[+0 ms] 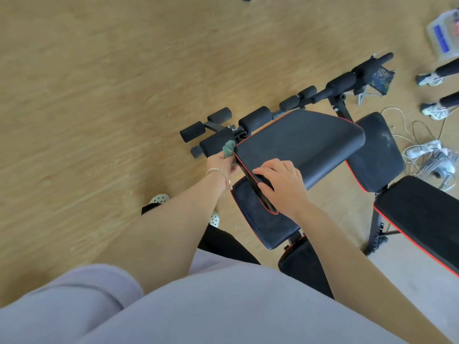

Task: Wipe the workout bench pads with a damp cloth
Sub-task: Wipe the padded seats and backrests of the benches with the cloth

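A black workout bench with red piping stands at the centre. Its raised top pad (305,142) is tilted, and a lower seat pad (263,219) lies beneath it. My left hand (221,165) is shut on a bunched grey-green cloth (229,148), pressed against the left end of the top pad, beside a foam roller (216,144). My right hand (280,180) rests on the top pad's near edge, fingers curled over its rim. A second bench shows a pad (377,150) behind and another pad (422,214) at the right.
Several black foam rollers (255,117) stick out on the bench frame over the wooden floor (99,95). White cables and a power strip (427,155) lie at the right. Another person's feet in sneakers (432,110) stand at the far right. A scale (444,33) sits top right.
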